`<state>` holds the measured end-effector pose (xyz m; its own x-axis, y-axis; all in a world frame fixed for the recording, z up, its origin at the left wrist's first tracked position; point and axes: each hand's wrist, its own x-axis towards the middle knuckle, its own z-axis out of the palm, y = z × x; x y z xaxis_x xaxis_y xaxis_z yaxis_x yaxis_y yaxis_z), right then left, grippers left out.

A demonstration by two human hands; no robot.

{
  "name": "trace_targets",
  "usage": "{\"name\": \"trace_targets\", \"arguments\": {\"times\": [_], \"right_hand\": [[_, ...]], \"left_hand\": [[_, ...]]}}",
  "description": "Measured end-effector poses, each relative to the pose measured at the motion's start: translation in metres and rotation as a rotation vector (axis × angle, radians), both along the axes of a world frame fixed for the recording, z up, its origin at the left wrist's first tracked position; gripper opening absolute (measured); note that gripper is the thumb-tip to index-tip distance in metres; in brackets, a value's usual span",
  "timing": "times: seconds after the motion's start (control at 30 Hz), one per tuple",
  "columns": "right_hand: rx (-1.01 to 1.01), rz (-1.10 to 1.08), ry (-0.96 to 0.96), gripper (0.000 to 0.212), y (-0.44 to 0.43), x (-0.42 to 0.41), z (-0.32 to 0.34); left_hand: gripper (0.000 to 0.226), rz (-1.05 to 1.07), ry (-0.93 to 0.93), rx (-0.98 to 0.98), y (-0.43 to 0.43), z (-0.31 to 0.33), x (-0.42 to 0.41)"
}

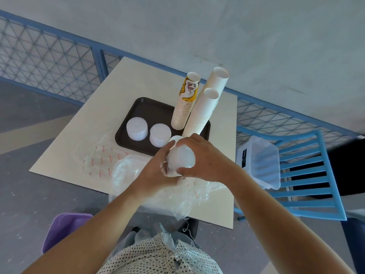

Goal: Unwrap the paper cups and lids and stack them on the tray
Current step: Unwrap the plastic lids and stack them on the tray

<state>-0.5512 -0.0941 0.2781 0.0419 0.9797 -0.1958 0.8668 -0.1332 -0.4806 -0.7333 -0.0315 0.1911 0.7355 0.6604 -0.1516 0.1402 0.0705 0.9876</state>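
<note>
Above the bench [65, 155], just beside the tray's [141, 107] near edge, left hand [156, 172] and right hand [203, 157] both grip a stack of white lids [180, 158].

No text legible anywhere. Red repeating print on plastic wrapper [100, 161] on table: too small to read. Dark label [244, 157] on clear plastic container [262, 165]: blurred. Printed paper cup stack [187, 91]: yellow-brown picture, no readable words.

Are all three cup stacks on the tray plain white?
No, one cup stack on the tray has a yellow printed design near its top.
</note>
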Motion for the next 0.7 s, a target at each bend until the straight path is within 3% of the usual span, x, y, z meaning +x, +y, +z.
{"name": "trace_targets", "arguments": {"times": [0.07, 0.17, 0.3, 0.47, 0.7], "right_hand": [[0.03, -0.001, -0.023, 0.075, 0.0, 0.001, 0.002], [0.065, 0.019, -0.061, 0.078, 0.003, 0.0, 0.003], [0.091, 0.051, -0.14, 0.08, 0.009, -0.003, 0.002], [0.085, 0.042, -0.123, 0.084, 0.011, 0.001, 0.001], [0.076, 0.05, -0.115, 0.083, 0.014, 0.0, 0.0]], "left_hand": [[0.077, 0.039, -0.16, -0.266, -0.002, 0.007, -0.001], [0.032, 0.192, -0.302, -0.662, -0.003, 0.016, 0.008], [0.054, 0.198, -0.238, -0.697, 0.002, 0.02, 0.017], [0.062, 0.257, -0.221, -0.722, 0.006, 0.019, 0.021], [0.038, 0.264, -0.216, -0.858, 0.011, 0.015, 0.023]]}}
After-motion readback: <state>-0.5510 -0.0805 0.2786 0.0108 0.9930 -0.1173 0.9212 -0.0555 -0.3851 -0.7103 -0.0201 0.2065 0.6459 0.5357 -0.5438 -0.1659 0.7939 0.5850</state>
